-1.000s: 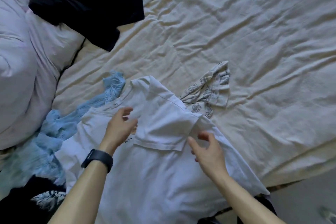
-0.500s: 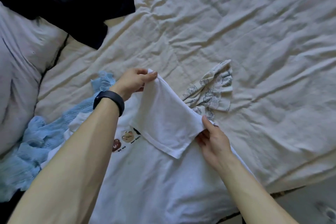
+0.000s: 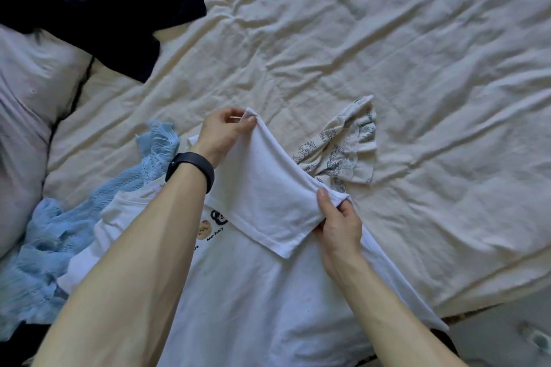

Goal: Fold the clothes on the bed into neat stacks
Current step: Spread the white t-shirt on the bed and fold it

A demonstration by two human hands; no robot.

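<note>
Bedding [image 3: 387, 39] is lying rumpled on the bed, with a white T-shirt [image 3: 253, 292] spreading across its near middle, a black garment [image 3: 104, 3] far left, a blue knit [image 3: 59, 232] near left and a patterned cloth [image 3: 348, 152] just right of the shirt. The left hand [image 3: 222, 135] is pinching the far corner of the sleeve [image 3: 268, 197] in its fingers, while the right hand [image 3: 340, 223] is gripping its near end.

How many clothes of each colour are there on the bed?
white T-shirt: 1
blue knit garment: 1
black garment: 1
cream printed garment: 1
Total: 4 clothes. The dark patch at the lower left corner is too cut off to count.
</note>
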